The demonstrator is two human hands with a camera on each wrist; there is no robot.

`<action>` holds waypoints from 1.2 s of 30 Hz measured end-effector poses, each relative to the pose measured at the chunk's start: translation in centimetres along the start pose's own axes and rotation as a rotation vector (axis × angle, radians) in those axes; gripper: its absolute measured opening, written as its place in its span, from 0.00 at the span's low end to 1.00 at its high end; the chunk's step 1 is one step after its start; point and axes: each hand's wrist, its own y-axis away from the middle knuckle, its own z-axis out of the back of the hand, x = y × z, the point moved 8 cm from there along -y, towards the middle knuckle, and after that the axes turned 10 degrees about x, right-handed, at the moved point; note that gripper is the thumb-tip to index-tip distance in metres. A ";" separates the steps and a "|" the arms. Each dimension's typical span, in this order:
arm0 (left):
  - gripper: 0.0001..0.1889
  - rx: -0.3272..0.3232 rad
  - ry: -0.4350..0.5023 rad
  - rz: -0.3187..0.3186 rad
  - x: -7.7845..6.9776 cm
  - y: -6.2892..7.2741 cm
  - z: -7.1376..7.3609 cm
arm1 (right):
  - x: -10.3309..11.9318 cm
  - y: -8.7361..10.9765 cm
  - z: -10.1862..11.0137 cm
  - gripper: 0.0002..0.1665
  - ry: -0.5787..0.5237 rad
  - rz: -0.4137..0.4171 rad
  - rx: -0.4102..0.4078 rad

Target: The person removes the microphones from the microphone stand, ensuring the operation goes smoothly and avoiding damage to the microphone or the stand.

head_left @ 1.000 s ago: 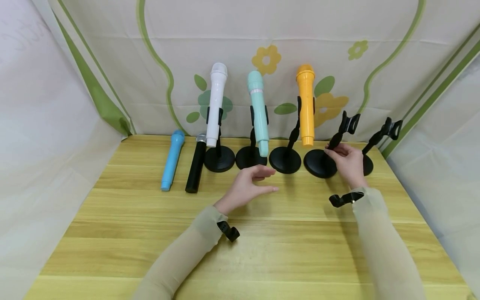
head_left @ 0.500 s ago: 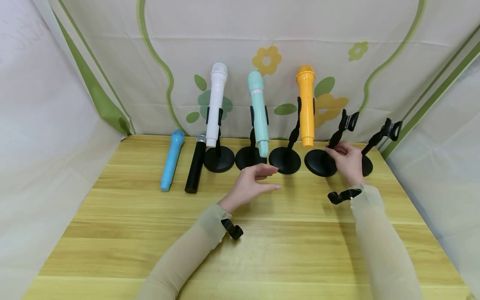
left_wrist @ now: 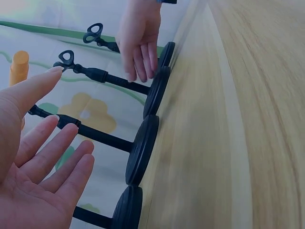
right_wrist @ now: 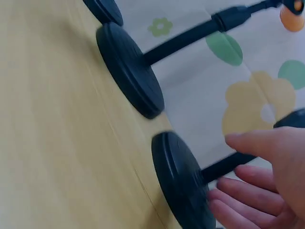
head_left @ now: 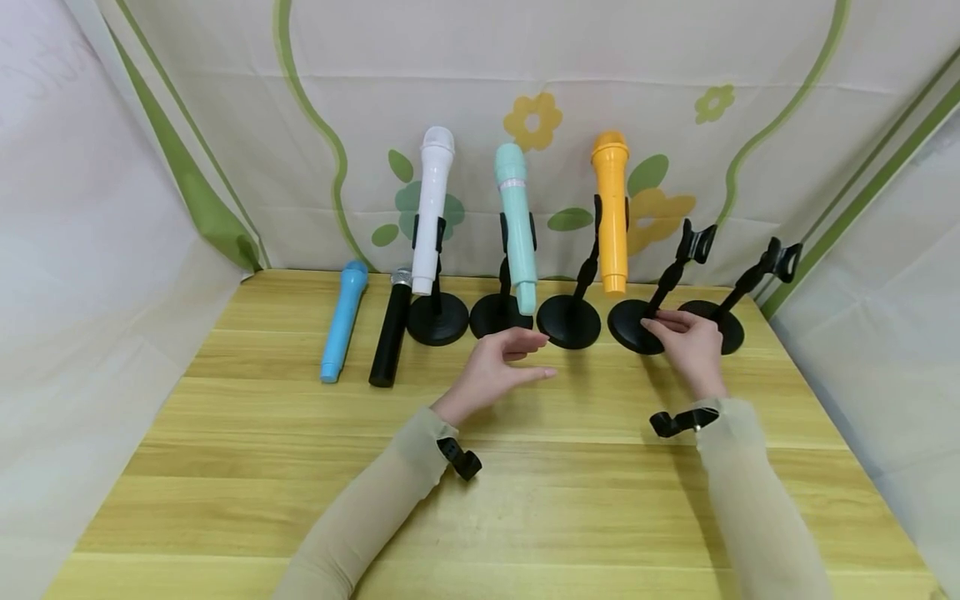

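My right hand [head_left: 688,343] is beside the fourth black microphone stand [head_left: 636,327], low on its pole. In the right wrist view that stand's pole [right_wrist: 224,168] passes between the thumb and the loosely extended fingers, which do not curl round it. The stand's clip [head_left: 696,243] holds no microphone. My left hand [head_left: 498,367] hovers in front of the second and third stands, thumb and fingers spread apart with nothing between them. A white microphone [head_left: 433,208], a mint green microphone [head_left: 517,229] and an orange microphone [head_left: 612,217] lean in the clips of the stands to the left.
At the right end another black stand [head_left: 731,321] has a bare clip. A blue microphone [head_left: 345,321] and a black microphone [head_left: 392,329] lie on the wooden table [head_left: 525,517] at the left. A patterned cloth [head_left: 465,50] hangs close behind the row.
My right hand has slid down the fourth stand's pole and slightly toward me, uncovering more of the rightmost stand's base. My left hand has barely shifted.
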 end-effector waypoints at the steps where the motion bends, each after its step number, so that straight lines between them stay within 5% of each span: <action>1: 0.23 -0.003 0.001 0.004 0.0 0.0 0.1 | 0.4 0.2 -0.2 0.33 -0.010 0.017 0.001; 7: 0.22 -0.009 0.008 0.009 0.1 0.1 0.2 | 4.1 0.3 -1.5 0.33 -0.071 0.147 0.059; 16: 0.23 -0.014 0.022 0.008 0.1 0.3 0.5 | 8.1 -1.3 -3.7 0.33 -0.122 0.221 0.117; 25: 0.23 -0.007 0.014 0.012 -0.2 0.5 0.5 | 8.5 -3.6 -5.1 0.26 -0.155 0.285 0.080; 36: 0.25 -0.009 -0.002 0.019 -0.4 0.9 0.8 | 9.0 -3.9 -6.4 0.24 -0.153 0.333 0.082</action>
